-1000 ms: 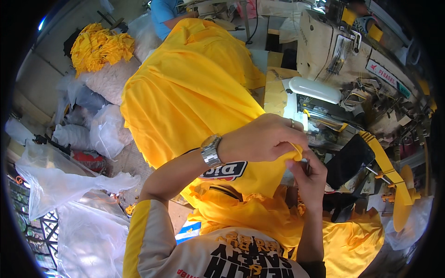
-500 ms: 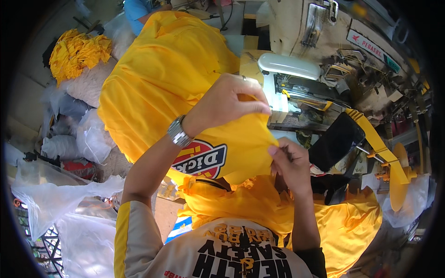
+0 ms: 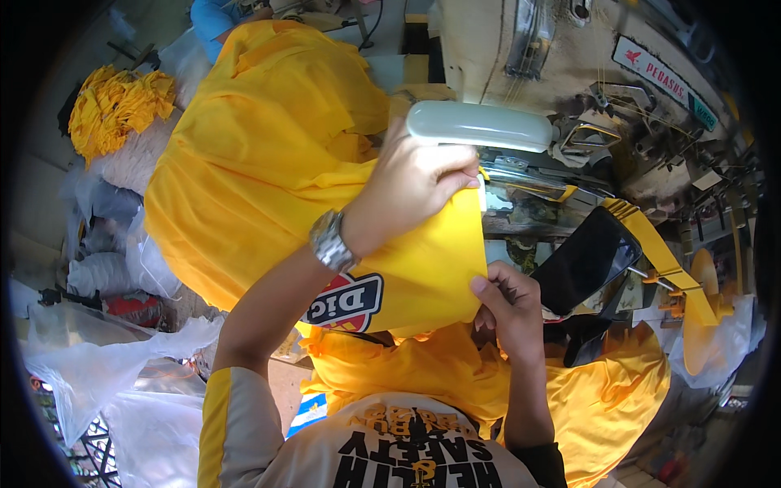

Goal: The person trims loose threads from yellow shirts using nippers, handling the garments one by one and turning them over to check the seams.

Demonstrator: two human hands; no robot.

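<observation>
Yellow fabric [image 3: 431, 252] with a printed red, white and black badge is stretched between my hands. My left hand [image 3: 411, 183], a metal watch on its wrist, pinches the far corner close under the white lamp of the sewing machine [image 3: 521, 191]. Nearer me, my right hand [image 3: 511, 305] grips the same edge between thumb and fingers. That edge runs nearly straight from one hand to the other, alongside the machine's needle area. The fingertips of my left hand are partly hidden by the lamp's glare and the cloth.
A large heap of yellow cloth [image 3: 252, 146] lies at the left, with more yellow fabric [image 3: 610, 398] at the lower right. A dark phone-like screen [image 3: 587, 259] is mounted beside a yellow strip reel [image 3: 698, 325]. Clear plastic bags [image 3: 154, 415] lie left. A person's blue sleeve [image 3: 213, 24] shows far off.
My left hand has moved right, closer to the machine's lamp, carrying the fabric corner. The edge between my hands has become straighter. My right hand keeps its grip, slightly lower.
</observation>
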